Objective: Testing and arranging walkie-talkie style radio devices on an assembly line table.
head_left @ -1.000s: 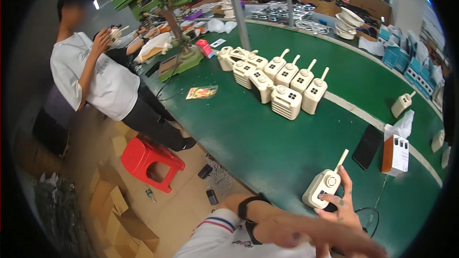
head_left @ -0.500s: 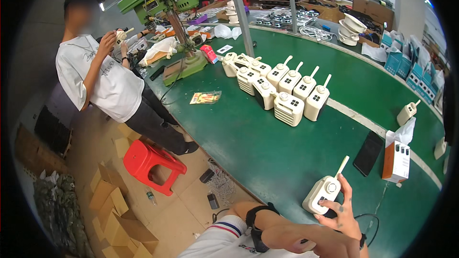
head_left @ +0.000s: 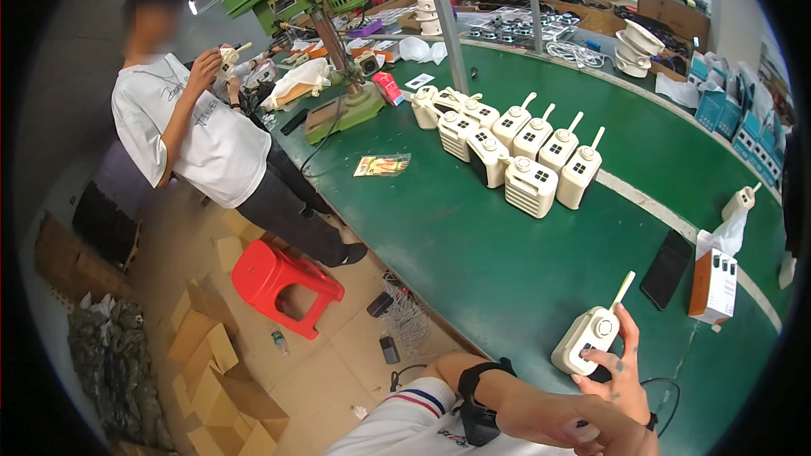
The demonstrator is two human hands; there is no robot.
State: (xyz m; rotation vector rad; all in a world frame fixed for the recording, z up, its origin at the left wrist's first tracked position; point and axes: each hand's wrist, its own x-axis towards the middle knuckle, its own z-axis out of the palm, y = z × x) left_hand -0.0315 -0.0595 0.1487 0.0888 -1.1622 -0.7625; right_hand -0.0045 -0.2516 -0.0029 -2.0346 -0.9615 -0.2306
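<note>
In my right hand [head_left: 619, 369] is a cream walkie-talkie-shaped device [head_left: 583, 339], with a round grille, dark buttons and a thin stalk. The fingers wrap its right side, and one digit rests on the buttons. My left hand [head_left: 583, 427] is closed, low and close to the camera, with a black watch [head_left: 480, 420] on its wrist. Whatever it may hold is hidden. Farther along the green table [head_left: 422, 236] stands a cluster of similar cream devices [head_left: 530, 187], several with stalks pointing up.
Right of my right hand lie a black phone [head_left: 666, 270] and an orange-white box [head_left: 713, 287]. A green drill press [head_left: 345, 110] stands at the far left. Beyond the table's left edge are a person [head_left: 198, 131], a red stool [head_left: 283, 287] and open cardboard boxes [head_left: 224, 388].
The whole view has shifted slightly, so the scene sits farther right. My right hand keeps hold of the cream device, and my left hand remains low and closed.
</note>
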